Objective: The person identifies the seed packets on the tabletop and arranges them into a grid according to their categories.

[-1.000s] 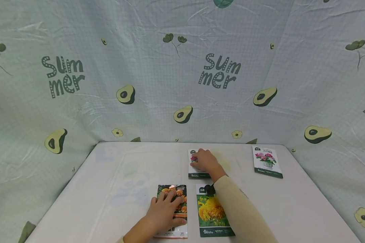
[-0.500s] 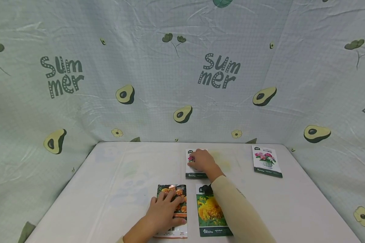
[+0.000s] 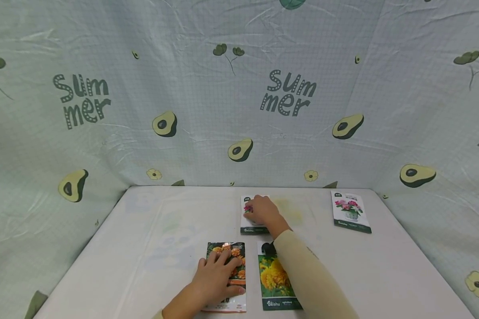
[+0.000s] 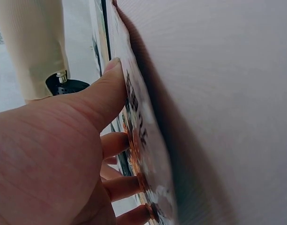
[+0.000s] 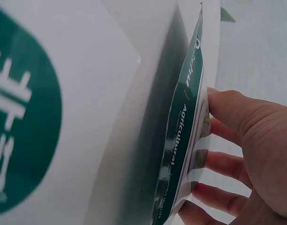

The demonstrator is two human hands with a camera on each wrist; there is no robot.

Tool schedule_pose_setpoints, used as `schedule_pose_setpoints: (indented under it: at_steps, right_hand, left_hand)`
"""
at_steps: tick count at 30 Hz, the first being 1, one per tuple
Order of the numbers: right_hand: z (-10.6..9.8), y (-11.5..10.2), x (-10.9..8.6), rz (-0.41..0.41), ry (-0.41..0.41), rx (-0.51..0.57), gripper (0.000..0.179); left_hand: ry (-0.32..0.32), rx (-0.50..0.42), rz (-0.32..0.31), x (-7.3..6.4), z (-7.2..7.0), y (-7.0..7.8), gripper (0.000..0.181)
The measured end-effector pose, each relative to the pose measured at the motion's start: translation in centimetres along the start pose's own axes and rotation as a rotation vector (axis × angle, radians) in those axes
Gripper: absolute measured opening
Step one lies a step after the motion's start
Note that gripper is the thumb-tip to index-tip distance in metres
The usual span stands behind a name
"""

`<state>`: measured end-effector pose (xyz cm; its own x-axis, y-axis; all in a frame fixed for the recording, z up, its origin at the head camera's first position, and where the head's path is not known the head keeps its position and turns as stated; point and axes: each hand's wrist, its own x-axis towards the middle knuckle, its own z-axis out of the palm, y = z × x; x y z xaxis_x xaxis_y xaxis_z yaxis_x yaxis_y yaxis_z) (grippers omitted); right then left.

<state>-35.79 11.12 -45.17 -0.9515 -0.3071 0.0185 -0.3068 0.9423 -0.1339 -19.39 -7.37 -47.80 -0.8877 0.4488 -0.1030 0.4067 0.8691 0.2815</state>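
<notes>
Currently four flower-printed packets lie on a white counter [image 3: 143,288], all face up.

Left hand [image 3: 215,279]: grip loose, fingers spread and nearly straight, laid over the orange-flower packet [image 3: 238,275] at the near side. The left wrist view has fingertips and thumb on the printed face, with none hooked beneath; a long edge stands slightly off the surface. Dark characters on its white lower part, seen at a steep angle; not legible.

Right hand [image 3: 264,212]: grip wide, thumb and fingers set apart, tips touching the face of a white pink-flower packet [image 3: 247,225] at the far side. Not seen to wrap round it. In the right wrist view its green band reads "Agricultural" and, smaller, "HIGH QUALITY"; from the head view, "Beishu". The lower edge is lifted a little, with shadow beneath.

Yellow-flower packet [image 3: 277,277]: just beside the orange one, a narrow strip of counter between. Bottom band reads "Beishu" and "agricultural". Pale right sleeve [image 3: 315,274] covers its right part.

Second pink-flower packet [image 3: 351,212]: near the far right corner, slightly rotated, well apart from the others; band "Beishu", top characters too small to read.

Right wrist view, left edge: dark-green round mark [image 5: 26,117] with white characters, cut off by the frame.

Backdrop cloth [image 3: 207,102]: "SUMMER" printed twice in full, plus avocados.
</notes>
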Motion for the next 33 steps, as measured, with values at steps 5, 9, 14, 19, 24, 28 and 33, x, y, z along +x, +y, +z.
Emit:
schedule_pose_setpoints:
  at_steps: [5, 9, 14, 19, 24, 28, 33]
  right_hand:
    - [0.4, -0.4, 0.3, 0.011, 0.004, -0.009, 0.038]
    - [0.6, -0.8, 0.6, 0.027, -0.013, 0.008, 0.039]
    - [0.7, -1.4, 0.8, 0.042, -0.03, 0.011, 0.04]
    - [0.5, -2.0, 0.7, 0.038, -0.043, 0.013, 0.04]
    - [0.4, -2.4, 0.9, 0.029, -0.038, 0.005, 0.04]
    - [0.5, -2.6, 0.9, 0.027, -0.027, -0.003, 0.04]
    - [0.4, -3.1, 0.9, 0.048, -0.037, -0.007, 0.041]
  left_hand:
    - [-0.005, -0.009, 0.006, -0.1, -0.2, 0.1, 0.067]
    - [-0.011, -0.009, -0.006, 0.0, -0.1, 0.0, 0.068]
    - [-0.025, -0.005, -0.022, 0.0, 0.1, 0.0, 0.069]
    - [-0.035, -0.007, -0.03, 0.0, 0.0, 0.1, 0.069]
    - [-0.026, 0.001, -0.024, 0.1, 0.2, 0.0, 0.068]
    - [-0.025, -0.001, -0.025, 0.2, 0.3, -0.1, 0.068]
    - [-0.02, 0.005, -0.015, 0.1, 0.2, -0.1, 0.067]
